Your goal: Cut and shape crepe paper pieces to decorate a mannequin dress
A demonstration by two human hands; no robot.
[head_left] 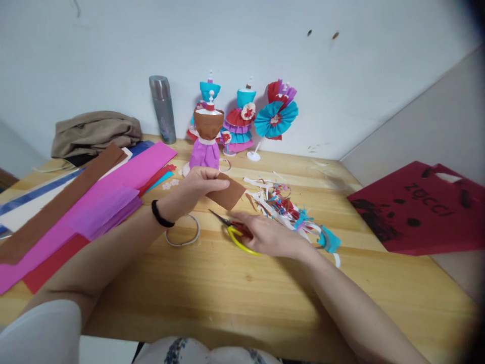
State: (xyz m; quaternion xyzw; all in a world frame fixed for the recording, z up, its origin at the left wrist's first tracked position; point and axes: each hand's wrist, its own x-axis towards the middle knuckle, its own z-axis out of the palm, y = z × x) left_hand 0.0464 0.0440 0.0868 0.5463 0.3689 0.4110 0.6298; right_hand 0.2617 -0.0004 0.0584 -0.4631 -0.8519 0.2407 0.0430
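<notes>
Landmark: one pair of scissors (230, 230), yellow-handled, on the near side of the table (246, 298); sides as the person faces it.

Item: brown paper (226, 196), one small piece, just beyond the scissors' blades with a narrow gap seen between; tucked under the left thumb, most of it jutting out on the right of that hand.

Item: left hand (199, 184), beyond and left of the scissors, thumb pressed down on the paper, fingers largely hidden; black band (162, 216) at the wrist.

Item: right hand (263, 236), palm down, fingers curled about the scissors' handles, index finger stretched forward; firmness of hold cannot be told.

Left of the scissors: one pale ring (182, 244); farther left, pink paper (117, 184) and a brown strip (64, 205), overlapping.

Beyond the scissors: dress stand (207, 126), brown top, purple skirt; at farther left, steel bottle (162, 108), upright.

Right of and beyond the scissors: a heap of paper scraps (284, 205); well apart, farther right, a red bag (420, 207).
</notes>
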